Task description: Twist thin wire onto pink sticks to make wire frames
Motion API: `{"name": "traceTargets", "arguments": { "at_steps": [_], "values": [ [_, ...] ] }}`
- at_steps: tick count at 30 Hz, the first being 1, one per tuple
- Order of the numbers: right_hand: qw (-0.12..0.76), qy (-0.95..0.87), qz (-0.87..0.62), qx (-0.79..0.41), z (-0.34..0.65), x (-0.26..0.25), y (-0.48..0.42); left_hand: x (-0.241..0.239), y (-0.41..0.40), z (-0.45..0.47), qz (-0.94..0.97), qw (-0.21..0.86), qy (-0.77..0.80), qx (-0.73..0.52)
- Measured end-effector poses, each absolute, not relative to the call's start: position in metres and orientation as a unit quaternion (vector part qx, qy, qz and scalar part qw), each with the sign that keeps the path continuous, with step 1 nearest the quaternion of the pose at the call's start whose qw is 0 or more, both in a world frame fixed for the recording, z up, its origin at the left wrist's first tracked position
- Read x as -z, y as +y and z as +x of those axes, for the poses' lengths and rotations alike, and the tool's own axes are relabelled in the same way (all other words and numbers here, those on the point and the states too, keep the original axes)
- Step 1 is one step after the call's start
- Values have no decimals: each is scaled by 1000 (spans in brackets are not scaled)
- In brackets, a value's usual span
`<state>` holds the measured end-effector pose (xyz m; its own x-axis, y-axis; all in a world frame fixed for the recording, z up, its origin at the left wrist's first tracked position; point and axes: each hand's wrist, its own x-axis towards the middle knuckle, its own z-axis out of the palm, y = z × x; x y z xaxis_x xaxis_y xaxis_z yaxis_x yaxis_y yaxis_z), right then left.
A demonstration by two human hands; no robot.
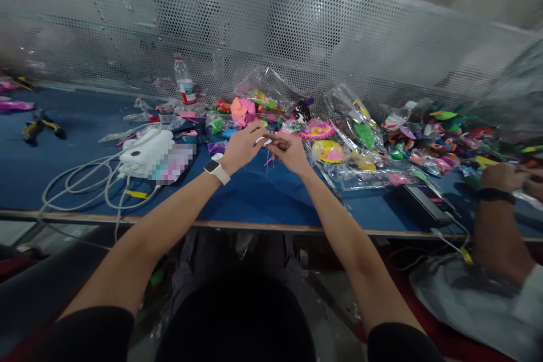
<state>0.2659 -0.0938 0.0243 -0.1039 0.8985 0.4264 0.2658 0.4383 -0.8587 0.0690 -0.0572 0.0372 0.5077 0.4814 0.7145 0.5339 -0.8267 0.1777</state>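
My left hand and my right hand meet above the blue tabletop, fingertips pinched together. Between them is a small white piece, mostly covered by my fingers, so its kind is unclear. Below the fingers hangs a thin thread-like strand with a pinkish bit. Just beyond my hands lie a pink and orange soft toy piece and a black-and-white figure. To the right of my right hand is a yellow oval piece with pink patches.
A white power unit with looped cables and a phone sit at left. Pliers lie farther left. A bottle stands by the perforated metal panel. At right are a black box, colourful pieces, and another person's hand.
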Motion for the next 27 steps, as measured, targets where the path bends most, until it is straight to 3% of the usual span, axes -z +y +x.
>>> {"name": "traceTargets", "arguments": {
  "at_steps": [27],
  "values": [
    [562,-645,-435,-280,260,-21,-94,-31,-50,66,-867,24,-256,426]
  ]
}}
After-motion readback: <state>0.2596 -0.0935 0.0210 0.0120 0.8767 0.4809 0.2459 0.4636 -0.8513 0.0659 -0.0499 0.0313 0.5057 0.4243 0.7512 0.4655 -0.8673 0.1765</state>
